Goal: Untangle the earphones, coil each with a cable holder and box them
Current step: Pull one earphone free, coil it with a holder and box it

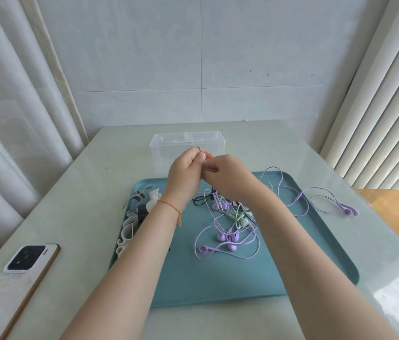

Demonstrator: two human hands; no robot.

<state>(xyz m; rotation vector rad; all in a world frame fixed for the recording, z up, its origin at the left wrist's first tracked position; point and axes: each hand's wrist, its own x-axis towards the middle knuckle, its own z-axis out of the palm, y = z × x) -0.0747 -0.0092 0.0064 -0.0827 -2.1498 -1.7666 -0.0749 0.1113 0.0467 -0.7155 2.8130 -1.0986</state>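
Left hand (188,171) raised above the tray's far edge, fingers curled, a small purple cable (199,149) looped over the forefinger tip and pinched there; red string bracelet (172,209) on that wrist. Right hand (227,175) touching the left, fingers curled inward; what it holds hidden behind the knuckles, cannot tell.

Teal tray (218,278) in the table's middle; tangle of earphones (230,224) on its centre, purple, green and black cables knotted together, purple buds at the near side of the heap. One purple earphone (348,210) trailing over the tray's right edge, its buds lying on the table (75,212) just beside that edge. White and grey holders (132,217) heaped along the tray's left edge. Clear box (186,146), no lid, just beyond the tray's far edge, behind the hands. Phone (19,273) face down near the table's left near corner, well apart from the tray.
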